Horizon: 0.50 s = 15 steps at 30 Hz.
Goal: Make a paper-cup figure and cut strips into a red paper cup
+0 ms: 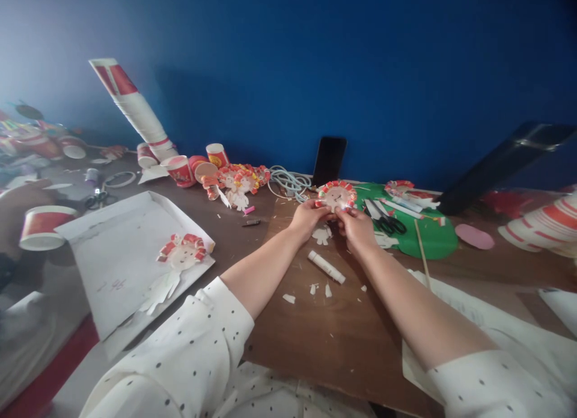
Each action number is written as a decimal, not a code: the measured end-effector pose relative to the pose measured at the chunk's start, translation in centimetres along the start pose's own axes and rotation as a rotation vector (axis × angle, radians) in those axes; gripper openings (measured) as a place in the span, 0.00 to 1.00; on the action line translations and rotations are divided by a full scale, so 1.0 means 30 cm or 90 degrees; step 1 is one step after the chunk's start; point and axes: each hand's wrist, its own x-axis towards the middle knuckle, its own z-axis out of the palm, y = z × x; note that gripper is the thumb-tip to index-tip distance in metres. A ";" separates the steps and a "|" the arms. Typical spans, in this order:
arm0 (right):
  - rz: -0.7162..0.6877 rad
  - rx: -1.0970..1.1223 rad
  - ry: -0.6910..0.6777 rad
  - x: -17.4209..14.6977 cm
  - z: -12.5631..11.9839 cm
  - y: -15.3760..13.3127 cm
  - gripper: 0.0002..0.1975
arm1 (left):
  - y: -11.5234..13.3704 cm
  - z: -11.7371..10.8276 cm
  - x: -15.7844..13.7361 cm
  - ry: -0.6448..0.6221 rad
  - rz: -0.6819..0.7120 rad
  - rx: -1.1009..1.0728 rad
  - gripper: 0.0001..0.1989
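Between my two hands is a paper lion face (336,195), a pale disc with drawn features and a red, white and yellow curled fringe. My left hand (310,218) pinches its lower left edge. At its lower right edge, my right hand (359,227) is closed on it too. Just below the hands lies a white paper cutout (321,234) shaped like a small body. Nearer to me, a white glue stick (326,267) lies on the brown table. Black-handled scissors (388,223) rest to the right of my right hand.
A phone (330,159) leans against the blue wall. Left are a white envelope (117,255) bearing another fringed face (183,251), finished paper figures (238,182) and paper cups (178,170). Green paper (435,237) lies right. A person's hand shows at far left, near a cup (47,227).
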 end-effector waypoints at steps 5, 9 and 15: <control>-0.022 -0.013 0.026 -0.006 0.001 0.000 0.11 | 0.021 0.013 -0.022 0.000 -0.065 -0.024 0.14; -0.020 -0.031 0.021 -0.008 0.000 0.000 0.11 | 0.025 0.016 -0.029 0.004 -0.057 0.030 0.13; -0.004 -0.004 -0.026 -0.006 -0.003 -0.003 0.09 | 0.018 0.006 -0.016 0.055 -0.036 0.083 0.12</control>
